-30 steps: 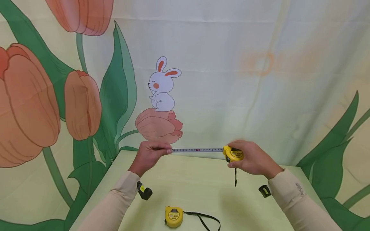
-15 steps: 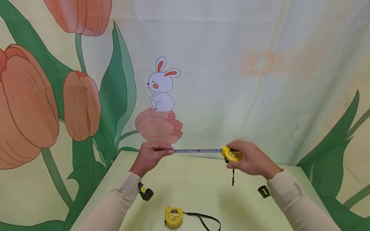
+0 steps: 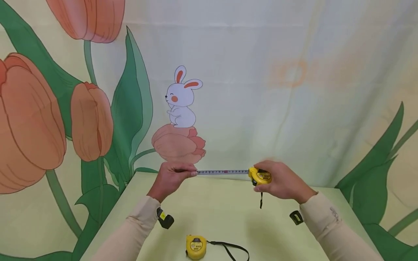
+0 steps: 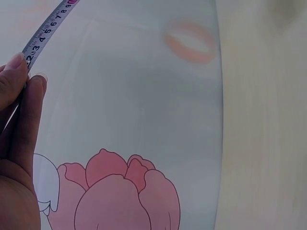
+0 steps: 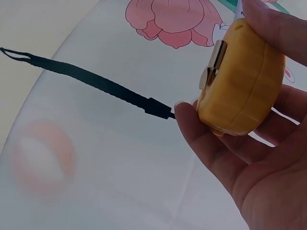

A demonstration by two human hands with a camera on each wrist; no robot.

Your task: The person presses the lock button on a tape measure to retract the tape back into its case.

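In the head view my right hand grips the yellow case of a tape measure, held above the table's far part. A length of its blade stretches level to the left, where my left hand pinches the end between thumb and fingers. The end of the blade itself is hidden by those fingertips. The left wrist view shows the numbered blade running up from the pinch. In the right wrist view the yellow case sits between thumb and fingers, and a black wrist strap hangs from it.
A second yellow tape measure lies on the pale green table near the front, its black strap spread to the right. Behind the table hangs a cloth backdrop printed with tulips and a rabbit.
The right hand and the case have come slightly left, the left hand slightly right. The stretch of blade between them is a little shorter. The second tape measure stays on the table.
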